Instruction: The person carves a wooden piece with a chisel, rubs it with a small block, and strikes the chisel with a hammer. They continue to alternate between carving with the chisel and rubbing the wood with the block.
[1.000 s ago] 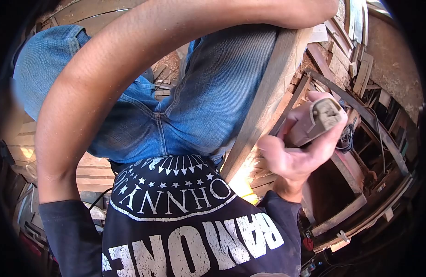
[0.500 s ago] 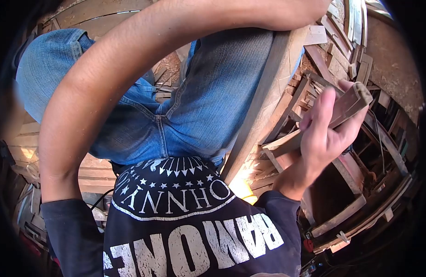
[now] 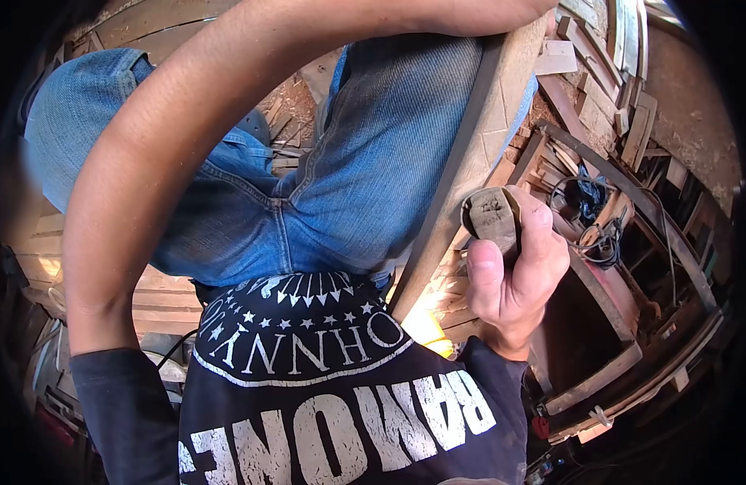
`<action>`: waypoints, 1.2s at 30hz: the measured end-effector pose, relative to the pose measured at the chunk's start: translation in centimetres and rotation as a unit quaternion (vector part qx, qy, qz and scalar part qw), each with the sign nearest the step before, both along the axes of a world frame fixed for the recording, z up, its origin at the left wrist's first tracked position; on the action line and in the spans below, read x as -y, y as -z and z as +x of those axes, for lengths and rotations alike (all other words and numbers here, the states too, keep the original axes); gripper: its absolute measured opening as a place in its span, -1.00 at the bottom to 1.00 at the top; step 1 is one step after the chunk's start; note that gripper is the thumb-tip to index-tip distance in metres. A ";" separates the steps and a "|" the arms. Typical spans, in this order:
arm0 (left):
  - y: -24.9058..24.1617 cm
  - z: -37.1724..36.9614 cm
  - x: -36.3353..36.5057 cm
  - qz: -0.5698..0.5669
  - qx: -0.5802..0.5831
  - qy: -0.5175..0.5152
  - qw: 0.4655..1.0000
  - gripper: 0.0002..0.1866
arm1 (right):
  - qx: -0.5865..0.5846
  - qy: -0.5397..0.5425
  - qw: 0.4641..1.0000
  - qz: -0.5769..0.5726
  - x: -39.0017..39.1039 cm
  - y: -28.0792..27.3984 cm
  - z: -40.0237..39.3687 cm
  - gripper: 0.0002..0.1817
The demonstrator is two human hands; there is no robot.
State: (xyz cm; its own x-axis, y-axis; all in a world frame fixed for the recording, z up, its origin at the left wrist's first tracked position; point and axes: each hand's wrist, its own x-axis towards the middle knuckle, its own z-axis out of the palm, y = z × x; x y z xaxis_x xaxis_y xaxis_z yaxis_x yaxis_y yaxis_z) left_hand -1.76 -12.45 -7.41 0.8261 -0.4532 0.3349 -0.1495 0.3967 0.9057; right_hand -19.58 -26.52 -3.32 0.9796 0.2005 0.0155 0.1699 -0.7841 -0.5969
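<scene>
My right hand (image 3: 522,271) is closed round a small wooden block (image 3: 492,212), its worn end facing up. A thin dark sheet, possibly sandpaper, curls along the block's left side. Just left of that hand, a long curved wooden piece (image 3: 476,149) leans along my thigh, with pencil-like lines on its pale face. My left arm (image 3: 154,153) reaches across the top of the view to the upper end of this piece. Only the heel of my left hand (image 3: 526,14) shows there; its fingers are out of frame.
Wood offcuts (image 3: 595,105) lie in a heap at the upper right. Below them stand a wooden frame (image 3: 611,368) and a tangle of cable (image 3: 599,242). A bright yellow thing (image 3: 428,330) shows beside my shirt. Wood shavings lie between my legs.
My right hand has moved left and turned, bringing the block from the far right to beside the curved wooden piece. My left arm has shifted slightly up and left.
</scene>
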 end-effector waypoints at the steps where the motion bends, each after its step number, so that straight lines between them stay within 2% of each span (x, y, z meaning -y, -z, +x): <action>1: -2.6 -0.5 0.2 0.110 -0.067 -0.039 0.991 -0.67 | 0.036 -0.006 0.999 -0.015 0.0 0.2 0.0 -0.47; 2: -4.0 -0.7 0.3 0.218 -0.133 -0.077 0.964 -0.67 | 0.036 -0.006 0.999 -0.014 0.0 0.2 0.1 -0.47; 3: -2.8 -0.6 0.1 0.218 -0.134 -0.077 0.964 -0.67 | 0.031 0.017 0.998 -0.042 -0.1 -0.1 0.2 -0.48; 5: 0.0 0.0 -1.0 0.093 0.053 -0.009 0.994 -0.67 | 0.027 0.039 0.996 -0.071 -0.3 -0.5 0.4 -0.48; 6: 0.6 0.6 -1.5 0.094 0.054 -0.011 0.994 -0.67 | 0.033 -0.002 0.996 -0.078 -0.5 -0.7 0.4 -0.48; 7: 0.2 1.2 -2.2 0.104 0.040 0.040 0.993 -0.66 | 0.037 -0.042 0.995 -0.084 -0.6 -0.9 0.4 -0.48; 8: 0.0 1.5 -2.5 0.112 0.025 0.090 0.989 -0.64 | 0.043 -0.050 0.993 -0.095 -0.5 -1.0 0.7 -0.49; 9: -0.2 1.0 -2.6 0.112 0.024 0.090 0.989 -0.64 | 0.042 -0.050 0.993 -0.095 -0.4 -0.7 0.7 -0.49; 11: -0.8 -0.5 -2.6 0.106 0.010 -0.016 0.994 -0.61 | 0.088 -0.016 0.991 -0.097 0.0 -0.1 0.8 -0.50; 12: -0.8 -0.8 -2.5 0.107 0.012 -0.019 0.994 -0.61 | 0.085 -0.037 0.991 -0.098 -0.4 -0.4 0.8 -0.52; 13: -0.8 -1.1 -2.3 0.114 0.010 -0.057 0.992 -0.59 | 0.034 -0.053 0.992 -0.105 -0.9 -1.3 0.9 -0.53; 14: -0.8 -1.2 -2.2 0.121 0.009 -0.093 0.988 -0.57 | 0.046 -0.050 0.992 -0.102 -0.8 -1.2 0.9 -0.53; 18: -1.0 -1.1 -2.1 0.077 0.024 -0.018 0.997 -0.56 | 0.053 -0.016 0.990 -0.127 -0.7 -1.2 0.6 -0.53; 20: -1.8 -2.7 -0.6 0.223 0.041 -0.209 0.951 -0.55 | 0.035 -0.031 0.993 -0.110 -1.1 -1.5 0.6 -0.52; 21: -1.8 -2.3 -0.9 0.223 0.040 -0.209 0.951 -0.55 | 0.028 -0.027 0.994 -0.102 -1.0 -1.5 0.5 -0.52; 23: -1.9 -0.8 -1.8 0.263 0.031 -0.090 0.960 -0.55 | -0.009 0.033 0.992 -0.123 -1.1 -1.9 0.4 -0.51; 24: -1.6 -0.5 -1.8 0.262 0.031 -0.090 0.960 -0.55 | 0.024 0.009 0.992 -0.124 -0.9 -1.5 0.5 -0.52; 26: -1.1 -0.3 -1.7 0.203 0.057 -0.091 0.973 -0.54 | 0.014 0.002 0.994 -0.107 -1.0 -1.5 0.2 -0.52; 30: -1.2 -0.8 -0.8 0.232 0.104 -0.144 0.956 -0.55 | 0.029 0.009 0.995 -0.095 -0.7 -1.2 0.2 -0.53; 33: -1.6 -0.3 -0.7 0.210 0.048 -0.126 0.968 -0.57 | 0.000 0.010 0.996 -0.091 -0.9 -1.6 0.2 -0.54; 35: -2.1 0.4 -0.6 0.232 -0.024 -0.060 0.970 -0.59 | 0.020 0.017 0.997 -0.078 -0.6 -1.3 0.2 -0.52; 36: -1.9 0.4 -0.8 0.232 -0.025 -0.059 0.971 -0.59 | -0.038 0.060 0.993 -0.098 -0.8 -2.0 0.1 -0.52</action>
